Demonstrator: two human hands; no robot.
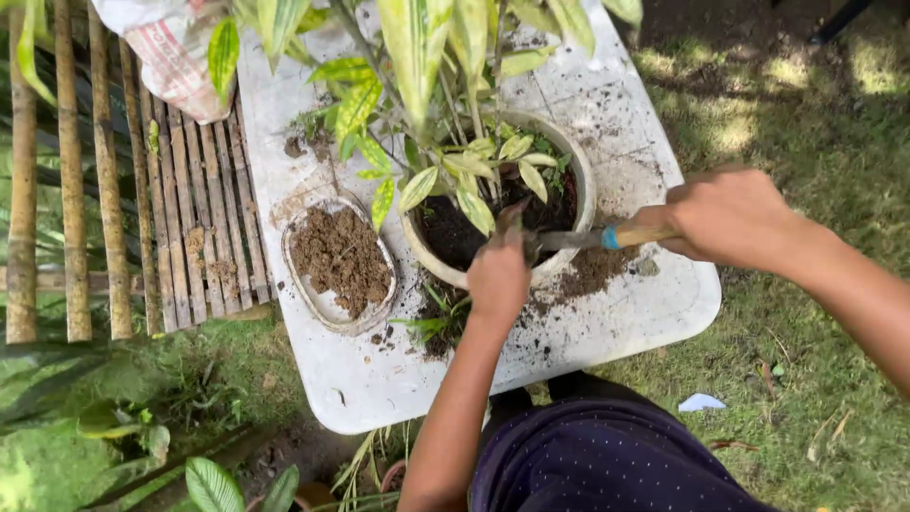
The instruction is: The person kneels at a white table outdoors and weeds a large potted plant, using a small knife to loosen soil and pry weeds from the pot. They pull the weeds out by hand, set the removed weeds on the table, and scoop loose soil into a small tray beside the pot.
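Note:
A white round pot (576,161) with dark soil and a plant with yellow-green leaves (445,57) stands on a dirty white table (351,379). My left hand (498,270) rests at the pot's near rim, fingers reaching into the soil. My right hand (725,216) grips the wooden handle of a hand trowel (607,237) with a blue band; its metal end points into the pot beside my left hand.
An oval tray of brown soil (339,261) lies left of the pot. Spilled soil (592,273) lies on the table by the pot. A bamboo slat rack (123,190) and a sack (175,52) stand at left. Grass surrounds the table.

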